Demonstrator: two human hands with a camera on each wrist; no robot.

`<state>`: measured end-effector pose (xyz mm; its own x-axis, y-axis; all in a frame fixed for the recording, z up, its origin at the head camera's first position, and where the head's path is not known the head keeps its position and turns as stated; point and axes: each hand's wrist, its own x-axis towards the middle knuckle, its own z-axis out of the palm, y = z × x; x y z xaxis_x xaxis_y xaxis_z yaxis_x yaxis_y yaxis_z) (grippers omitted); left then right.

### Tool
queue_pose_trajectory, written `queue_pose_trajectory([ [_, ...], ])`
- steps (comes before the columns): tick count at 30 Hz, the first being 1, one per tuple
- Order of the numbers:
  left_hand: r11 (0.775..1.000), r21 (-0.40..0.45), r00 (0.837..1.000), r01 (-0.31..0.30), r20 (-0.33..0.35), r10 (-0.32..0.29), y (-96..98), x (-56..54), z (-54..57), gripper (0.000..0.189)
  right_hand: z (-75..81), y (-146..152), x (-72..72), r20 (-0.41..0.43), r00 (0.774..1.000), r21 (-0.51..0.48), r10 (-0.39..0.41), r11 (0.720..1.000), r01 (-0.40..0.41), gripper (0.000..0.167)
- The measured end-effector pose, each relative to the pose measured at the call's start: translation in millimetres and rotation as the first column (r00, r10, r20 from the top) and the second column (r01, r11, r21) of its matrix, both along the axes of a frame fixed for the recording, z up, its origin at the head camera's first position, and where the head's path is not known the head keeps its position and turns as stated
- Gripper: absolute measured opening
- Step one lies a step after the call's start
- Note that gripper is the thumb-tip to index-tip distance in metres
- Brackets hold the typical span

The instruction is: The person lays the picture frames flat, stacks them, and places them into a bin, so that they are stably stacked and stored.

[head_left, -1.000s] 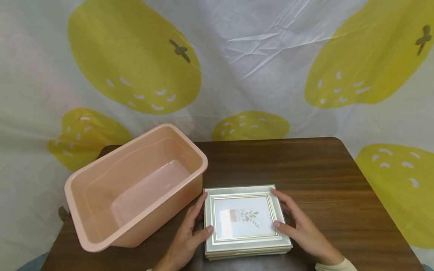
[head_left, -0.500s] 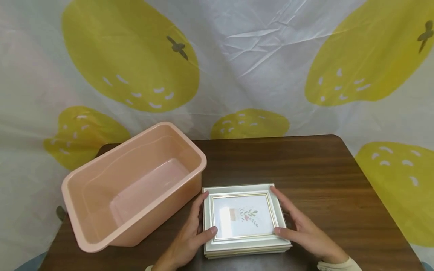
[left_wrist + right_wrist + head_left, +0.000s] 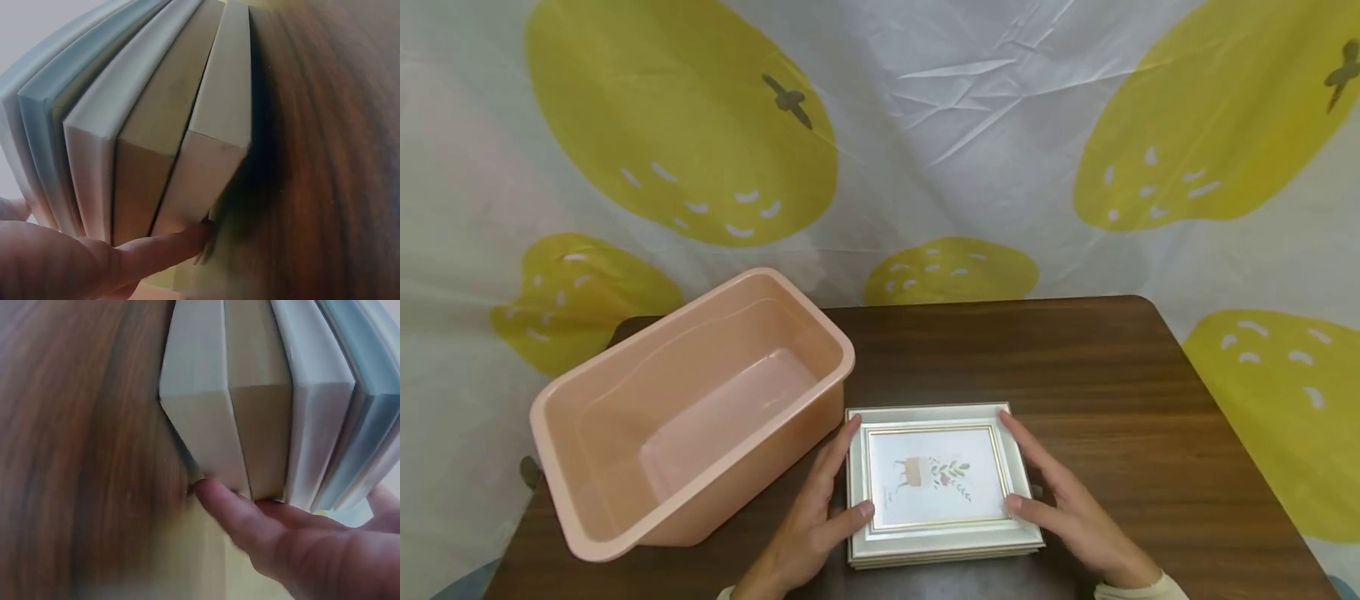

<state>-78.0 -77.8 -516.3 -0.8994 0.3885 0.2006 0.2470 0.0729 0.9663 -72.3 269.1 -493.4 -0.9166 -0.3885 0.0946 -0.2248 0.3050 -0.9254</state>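
A stack of several picture frames [image 3: 936,542] lies on the dark wood table [image 3: 1135,458]. The top one has a silvery-white border with gold lines and a print [image 3: 917,479] of a planter with leaves and a pink flower. My left hand [image 3: 805,525] grips the stack's left side, thumb on the top border. On the opposite side my right hand [image 3: 1078,525] holds it likewise, its thumb near the lower right corner. Both wrist views show the layered frame edges [image 3: 134,169], white, tan and bluish; fingertips [image 3: 209,487] reach down to the lowest frame beside the table surface.
A deep pink plastic tub [image 3: 745,467] stands at the left of the table, its near right side close to the stack and my left hand. Behind the table hangs a white cloth [image 3: 955,158] printed with big yellow fruit.
The head view has shifted slightly. The glare on the print has faded, so the planter's legs show now. Both hands keep their hold on the stack, which has barely moved.
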Motion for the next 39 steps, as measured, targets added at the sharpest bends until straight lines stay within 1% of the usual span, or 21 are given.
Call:
queue_pose_trajectory([
  [2,1.000,0.007,1.000,-0.001,-0.011,0.001,-0.9,0.1,1.0,0.084,-3.0,0.7,0.1,0.021,1.000,-0.083,0.022,0.996,-0.020,0.085],
  [5,0.999,0.046,1.000,0.008,0.013,-0.008,-2.2,-0.4,2.0,0.079,-7.6,1.2,-0.4,0.066,0.996,-0.206,0.057,0.978,-0.042,0.088],
  [7,0.998,0.067,1.000,0.010,0.027,-0.011,-2.7,-1.2,1.1,0.076,-9.4,0.9,-1.2,0.093,0.993,-0.262,0.072,0.964,-0.045,0.091],
  [9,0.996,0.087,0.999,0.013,0.048,-0.017,-2.9,-1.7,-0.7,0.075,-9.7,0.3,-2.3,0.098,0.993,-0.270,0.060,0.962,-0.031,0.092],
  [13,0.998,0.057,0.999,-0.002,0.044,-0.001,-5.3,-1.7,-4.9,0.073,-10.1,-3.4,-4.3,0.080,0.996,-0.261,0.030,0.965,-0.008,0.092],
  [15,0.999,0.049,0.999,0.002,0.047,-0.005,-6.2,-1.6,-6.2,0.072,-11.5,-5.4,-4.5,0.067,0.997,-0.267,0.031,0.964,-0.012,0.093],
  [21,0.998,0.063,0.997,0.003,0.073,-0.007,-6.8,-0.4,-4.7,0.070,-14.6,-11.3,-3.2,0.040,0.999,-0.290,0.034,0.957,-0.021,0.094],
  [24,0.998,0.066,0.999,-0.005,0.052,0.002,-7.9,0.1,-2.1,0.072,-11.2,-12.5,-2.2,0.023,0.999,-0.287,0.031,0.958,-0.023,0.091],
  [26,0.998,0.059,0.999,-0.014,0.037,0.012,-8.7,0.5,-0.1,0.073,-6.3,-12.9,-1.8,0.011,1.000,-0.273,0.026,0.962,-0.022,0.088],
  [29,0.999,0.045,1.000,-0.014,0.014,0.013,-9.3,2.1,3.2,0.074,1.2,-13.2,-0.7,-0.027,1.000,-0.218,-0.003,0.976,-0.003,0.082],
  [33,0.999,0.040,1.000,0.013,0.017,-0.014,-7.8,6.0,9.6,0.076,10.9,-13.7,2.9,-0.071,0.997,-0.139,-0.030,0.990,0.020,0.078],
  [37,0.997,0.068,0.998,0.047,0.027,-0.049,-7.1,10.4,18.8,0.079,22.5,-15.7,6.6,-0.077,0.996,-0.090,-0.037,0.995,0.030,0.079],
  [39,0.995,0.083,0.998,0.057,0.031,-0.060,-6.9,12.2,24.0,0.080,27.9,-17.3,7.5,-0.082,0.995,-0.062,-0.054,0.997,0.049,0.080],
])
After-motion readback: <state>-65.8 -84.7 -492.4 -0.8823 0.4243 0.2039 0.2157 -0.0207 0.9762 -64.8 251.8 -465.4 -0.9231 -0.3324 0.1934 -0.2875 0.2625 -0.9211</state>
